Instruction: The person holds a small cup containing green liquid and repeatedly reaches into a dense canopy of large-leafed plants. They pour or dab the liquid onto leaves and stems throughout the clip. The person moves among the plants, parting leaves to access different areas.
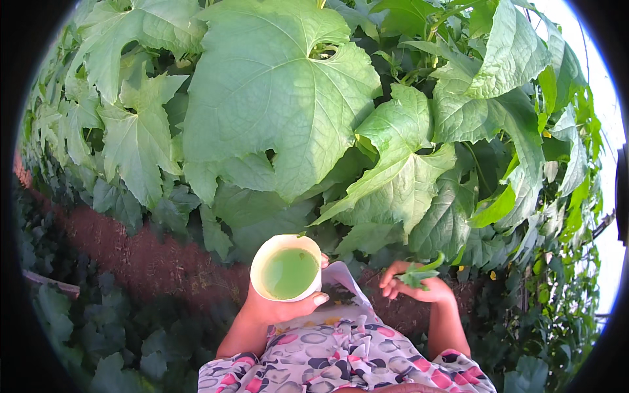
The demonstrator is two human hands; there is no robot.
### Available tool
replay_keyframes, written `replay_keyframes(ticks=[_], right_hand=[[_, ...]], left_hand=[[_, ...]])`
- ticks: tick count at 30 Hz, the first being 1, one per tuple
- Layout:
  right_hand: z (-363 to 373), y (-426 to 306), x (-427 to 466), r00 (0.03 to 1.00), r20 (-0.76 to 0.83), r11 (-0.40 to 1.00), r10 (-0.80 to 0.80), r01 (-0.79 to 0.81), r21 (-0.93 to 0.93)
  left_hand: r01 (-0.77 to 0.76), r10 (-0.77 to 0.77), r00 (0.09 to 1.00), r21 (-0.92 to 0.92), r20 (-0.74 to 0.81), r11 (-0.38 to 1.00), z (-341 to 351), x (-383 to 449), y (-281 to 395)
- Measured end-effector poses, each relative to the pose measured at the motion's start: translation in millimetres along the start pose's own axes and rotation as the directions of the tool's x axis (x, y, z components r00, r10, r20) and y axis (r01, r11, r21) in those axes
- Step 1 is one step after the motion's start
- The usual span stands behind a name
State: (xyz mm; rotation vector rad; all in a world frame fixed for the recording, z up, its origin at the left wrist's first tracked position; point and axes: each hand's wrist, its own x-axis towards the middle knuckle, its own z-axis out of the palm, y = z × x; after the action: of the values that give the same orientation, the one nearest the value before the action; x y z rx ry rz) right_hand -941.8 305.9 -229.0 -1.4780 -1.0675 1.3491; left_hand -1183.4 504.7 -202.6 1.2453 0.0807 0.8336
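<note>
My left hand (282,307) is wrapped around a pale cup (259,267), thumb at its near side and fingertips showing past the right. The cup holds cloudy green liquid (290,272); a small green scrap clings to its far rim. To the right, my right hand (425,289) has a small green leafy sprig (417,276) at its thumb and fingers. Between the hands, at my waist, a whitish cloth pouch or apron (351,282) gapes, with dark green bits and yellow petals (324,322) in it.
Large lobed leaves (275,98) of climbing vines form a dense wall just ahead. Reddish-brown soil (132,255) runs beneath them, with darker low foliage (118,334) at lower left. Pale sheeting or bright sky (602,98) shows at far right.
</note>
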Motion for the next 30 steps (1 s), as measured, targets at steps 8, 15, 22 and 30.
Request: replay_keyframes(ticks=[8,15,22,30], right_hand=[[122,126,96,0.968,0.081,0.577,0.239,-0.074,-0.813],[74,-18,124,0.952,-0.086,0.791,-0.294,0.192,-0.581],[68,-83,150,0.276,-0.565,0.613,-0.778,0.529,-0.586],[115,-114,164,0.532,-0.124,0.363,-0.837,0.371,-0.855]], left_hand=[[-0.100,0.101,0.994,-0.030,0.035,0.995,-53,-7,21],[-0.093,0.103,0.992,0.136,-0.069,0.986,-74,-2,38],[-0.052,0.062,0.996,0.146,-0.066,0.988,-82,24,57],[-0.084,0.102,0.994,0.302,-0.045,0.950,-127,31,57]])
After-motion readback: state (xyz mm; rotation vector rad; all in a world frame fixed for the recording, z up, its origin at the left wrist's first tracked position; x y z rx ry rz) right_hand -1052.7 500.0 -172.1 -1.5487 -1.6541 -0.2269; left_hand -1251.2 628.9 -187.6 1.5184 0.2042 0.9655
